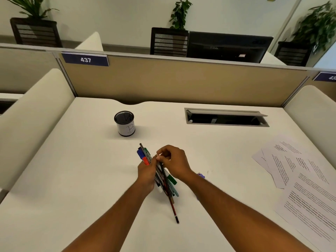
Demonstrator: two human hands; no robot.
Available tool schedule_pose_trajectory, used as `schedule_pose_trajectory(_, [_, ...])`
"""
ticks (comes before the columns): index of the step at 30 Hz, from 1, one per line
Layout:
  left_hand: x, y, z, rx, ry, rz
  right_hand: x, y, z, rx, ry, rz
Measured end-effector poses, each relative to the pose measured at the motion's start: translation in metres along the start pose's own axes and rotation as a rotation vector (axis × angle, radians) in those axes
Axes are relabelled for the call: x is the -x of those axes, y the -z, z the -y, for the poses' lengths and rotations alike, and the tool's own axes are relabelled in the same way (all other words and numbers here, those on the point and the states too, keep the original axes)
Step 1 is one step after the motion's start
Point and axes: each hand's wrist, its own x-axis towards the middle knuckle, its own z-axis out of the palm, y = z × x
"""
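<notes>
My left hand (147, 174) grips a bundle of pens, markers and pencils (164, 180) at mid-desk; blue, red and green marker caps stick out at its far end and a long dark red pencil (173, 210) juts toward me. My right hand (174, 163) is against the bundle from the right, its fingers curled and pinching at the top of it. A black mesh pen cup (125, 123) with a white label marked "B" stands upright on the white desk (72, 179), farther back and left of the hands, apart from them.
Several printed paper sheets (305, 188) lie at the desk's right side. A grey cable hatch (226, 117) is open at the back right. A small purple object (201, 175) lies just behind my right wrist. Beige partition panels enclose the desk.
</notes>
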Motion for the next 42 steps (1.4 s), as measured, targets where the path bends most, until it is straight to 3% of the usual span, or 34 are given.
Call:
schedule_pose_trajectory(6, [-0.002,0.002,0.002,0.112,0.094,0.051,-0.005,-0.011,-0.015,-0.080,-0.007,-0.057])
schedule_pose_trajectory(18, [-0.014,0.005,0.020,0.026,0.157,0.083,0.010,-0.021,-0.053,0.155,-0.120,-0.148])
schedule_pose_trajectory(24, [-0.024,0.007,0.008,-0.016,0.116,-0.035,0.016,-0.019,-0.055,0.042,-0.138,-0.170])
schedule_pose_trajectory(27, [-0.028,0.015,0.002,-0.046,0.097,-0.073,0.027,-0.011,-0.054,0.133,-0.103,0.025])
schedule_pose_trajectory(31, [-0.029,0.025,-0.002,-0.053,0.043,-0.128,0.048,0.000,-0.039,0.264,-0.122,0.655])
schedule_pose_trajectory(34, [-0.026,0.033,0.001,-0.039,0.039,-0.142,0.068,-0.009,-0.023,0.550,-0.063,0.951])
schedule_pose_trajectory(38, [-0.018,0.041,0.006,-0.035,0.031,-0.131,0.088,-0.025,-0.011,0.790,-0.028,1.080])
schedule_pose_trajectory(42, [-0.011,0.050,0.011,-0.028,0.024,-0.126,0.099,-0.031,-0.013,0.870,-0.004,1.042])
